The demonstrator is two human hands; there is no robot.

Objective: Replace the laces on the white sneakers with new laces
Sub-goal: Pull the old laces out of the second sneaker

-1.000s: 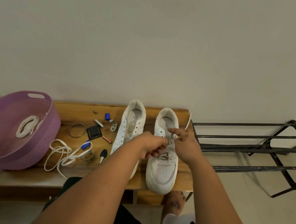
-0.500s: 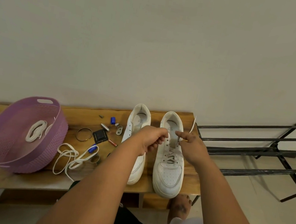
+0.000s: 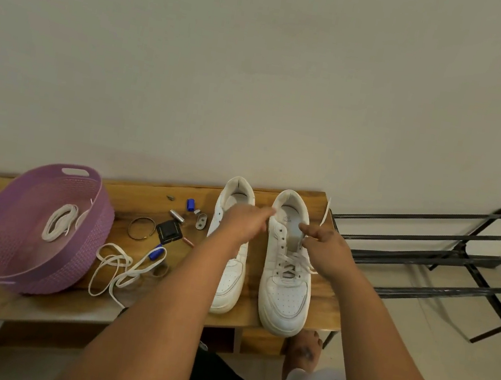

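Two white sneakers stand side by side on the wooden bench (image 3: 143, 200), toes toward me. The left sneaker (image 3: 225, 287) has bare eyelets. The right sneaker (image 3: 282, 302) has a white lace (image 3: 288, 262) crossed through its lower eyelets. My left hand (image 3: 242, 223) is blurred, its fingertips drawn together at the right sneaker's inner collar, apparently pinching one lace end. My right hand (image 3: 324, 244) pinches the other end beside the upper eyelets, and its tip sticks up past the hand. A loose white lace (image 3: 120, 268) lies on the bench left of the shoes.
A purple basket (image 3: 6, 251) at the bench's left holds a coiled lace (image 3: 59, 220). Small items lie between basket and shoes: a metal ring (image 3: 141, 229), a black square piece (image 3: 169, 231), batteries. A black metal shoe rack (image 3: 444, 251) stands to the right.
My left hand moved from the middle eyelets up toward the right sneaker's collar. My right hand stayed by the upper eyelets with its lace end. The camera shifted slightly.
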